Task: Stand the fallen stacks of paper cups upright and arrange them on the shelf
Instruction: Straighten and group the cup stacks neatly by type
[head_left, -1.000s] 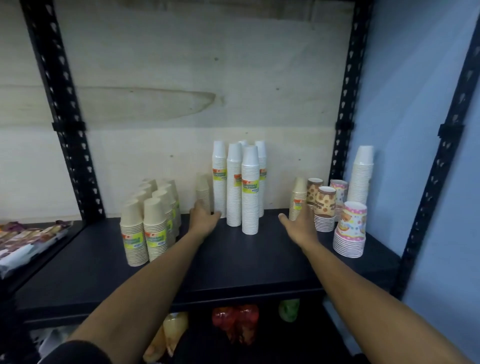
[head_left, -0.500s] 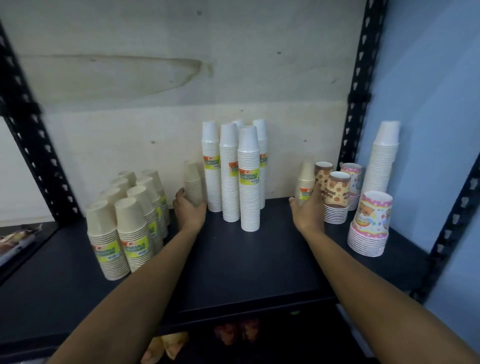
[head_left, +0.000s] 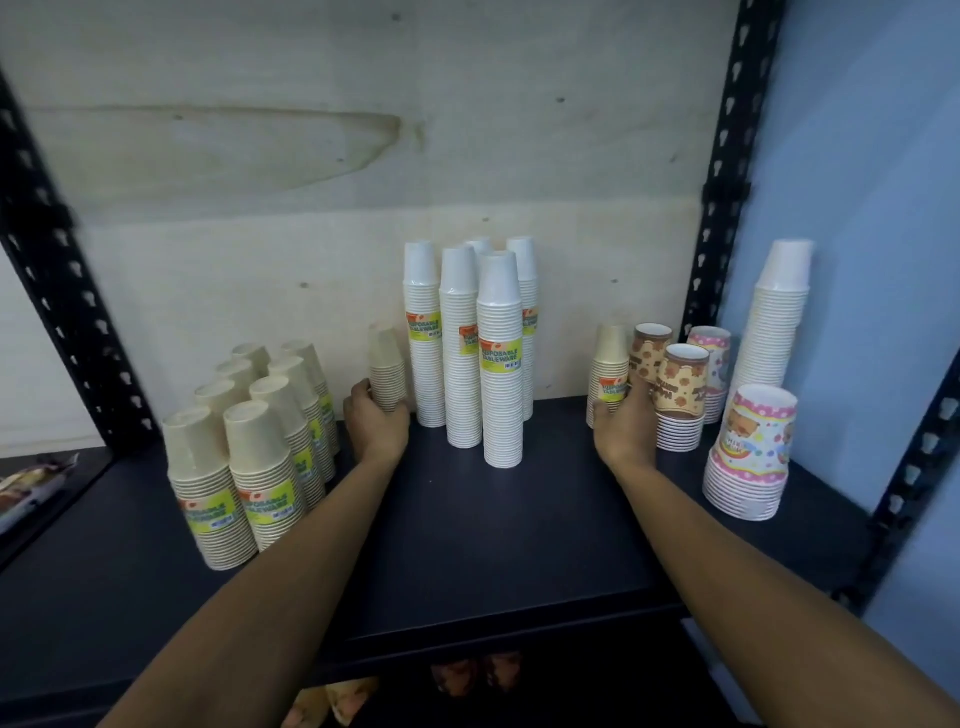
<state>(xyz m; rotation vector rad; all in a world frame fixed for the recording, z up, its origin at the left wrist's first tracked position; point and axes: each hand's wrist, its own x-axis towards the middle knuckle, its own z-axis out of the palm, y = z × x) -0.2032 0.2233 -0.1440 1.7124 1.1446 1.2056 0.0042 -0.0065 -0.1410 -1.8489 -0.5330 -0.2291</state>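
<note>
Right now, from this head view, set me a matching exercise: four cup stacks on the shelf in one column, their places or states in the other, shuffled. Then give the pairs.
Things:
1. Short cream stack
2. Labelled cream stack
3. Tall white stacks
4. Plain white stack

Places or states:
A. Upright at the centre, against the back panel
B. Held by the right hand, beside the brown printed cups
C. Far right, by the blue wall
D. Held by the left hand, left of the white stacks

Pairs: 1-D, 2-B, 3-A, 4-C
</note>
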